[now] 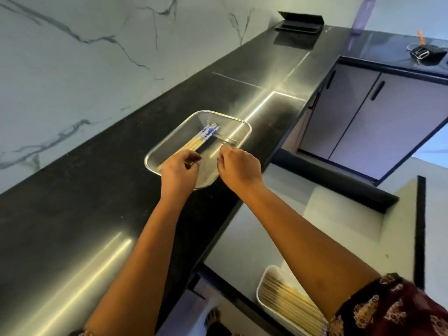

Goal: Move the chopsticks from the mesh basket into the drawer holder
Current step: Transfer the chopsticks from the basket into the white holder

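The step in hand looked like the pick-up at the basket: both arms were stretched forward from the lower edge of the view toward the mesh basket [169, 151], which sat on the dark surface [84, 214] with a marble wall behind it at about ten o'clock. The left hand [178, 167] was curled knuckles-up over the basket's near left rim, its grip pressed together around the plain ends of the chopsticks [197, 139]; the bundle ran from that hand toward one o'clock, its blue-patterned ends fanned out and resting inside the basket. Motion blur made it hard to tell how many sticks the fingers held, or whether the bundle had left the mesh yet. Just beside it, at three o'clock of the left hand, the right hand [238, 167] hovered over the basket's near right side, wrist bent down and fingertips drawn close as if pinching at something thin; a pale straight piece lay just beyond them, and whether the grip had it could not be told. At roughly five o'clock from the basket, below the surface's edge, the open drawer showed the white holder [263, 291], already lined with pale chopsticks. Judging from this, the next move called for lifting the bundle clear of the rim, keeping the sticks gathered, and carrying them down and right to lay them lengthwise with the others.
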`<state>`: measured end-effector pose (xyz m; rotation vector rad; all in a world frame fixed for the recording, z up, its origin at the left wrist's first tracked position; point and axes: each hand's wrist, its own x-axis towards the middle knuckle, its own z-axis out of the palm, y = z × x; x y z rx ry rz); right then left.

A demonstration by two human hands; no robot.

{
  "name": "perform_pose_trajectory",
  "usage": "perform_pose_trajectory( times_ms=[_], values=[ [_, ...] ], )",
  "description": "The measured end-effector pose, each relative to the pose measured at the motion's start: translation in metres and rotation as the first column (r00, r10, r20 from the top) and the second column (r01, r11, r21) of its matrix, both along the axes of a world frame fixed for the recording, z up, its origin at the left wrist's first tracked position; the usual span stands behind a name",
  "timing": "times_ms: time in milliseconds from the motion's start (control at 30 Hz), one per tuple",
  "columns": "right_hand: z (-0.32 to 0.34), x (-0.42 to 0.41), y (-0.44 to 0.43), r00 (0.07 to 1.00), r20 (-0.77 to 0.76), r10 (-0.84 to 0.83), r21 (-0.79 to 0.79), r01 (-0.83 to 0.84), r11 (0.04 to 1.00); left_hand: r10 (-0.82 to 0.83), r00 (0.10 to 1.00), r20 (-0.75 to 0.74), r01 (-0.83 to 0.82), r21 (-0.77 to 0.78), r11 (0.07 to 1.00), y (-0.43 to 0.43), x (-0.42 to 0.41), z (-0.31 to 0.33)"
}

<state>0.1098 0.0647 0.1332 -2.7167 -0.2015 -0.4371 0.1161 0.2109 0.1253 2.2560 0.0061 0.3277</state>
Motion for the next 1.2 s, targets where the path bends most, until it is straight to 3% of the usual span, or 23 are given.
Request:
perform_pose_trajectory(
  times_ms=[133,267,433,533,667,1000,1200],
  values=[
    [0.006,0.060,0.036,0.994,-0.107,0.004,0.146,0.012,0.989,0.071,0.997,-0.029,-0.071,-0.011,0.997,0.039,0.053,0.007],
    [-0.006,0.106,0.064,0.956,-0.292,-0.040,0.338,0.142,0.930,0.031,0.978,-0.208,-0.019,0.058,0.998,0.061,0.102,-0.004],
    [-0.038,0.146,0.090,0.783,-0.620,-0.046,0.570,0.489,0.660,-0.092,0.889,-0.448,0.180,0.159,0.971,0.064,0.140,-0.027],
    [-0.051,0.155,0.096,0.715,-0.698,0.040,0.651,0.611,0.450,-0.108,0.878,-0.466,0.228,0.211,0.951,0.060,0.151,-0.031],
    [-0.056,0.158,0.100,0.675,-0.732,0.096,0.665,0.675,0.320,-0.117,0.874,-0.472,0.256,0.242,0.936,0.056,0.156,-0.033],
    [-0.053,0.161,0.091,0.617,-0.759,0.208,0.651,0.717,0.250,-0.113,0.843,-0.526,0.177,0.072,0.982,0.057,0.157,-0.039],
    [-0.054,0.162,0.092,0.621,-0.753,0.220,0.658,0.719,0.223,-0.072,0.881,-0.467,0.098,0.032,0.995,0.057,0.156,-0.040]
  ],
)
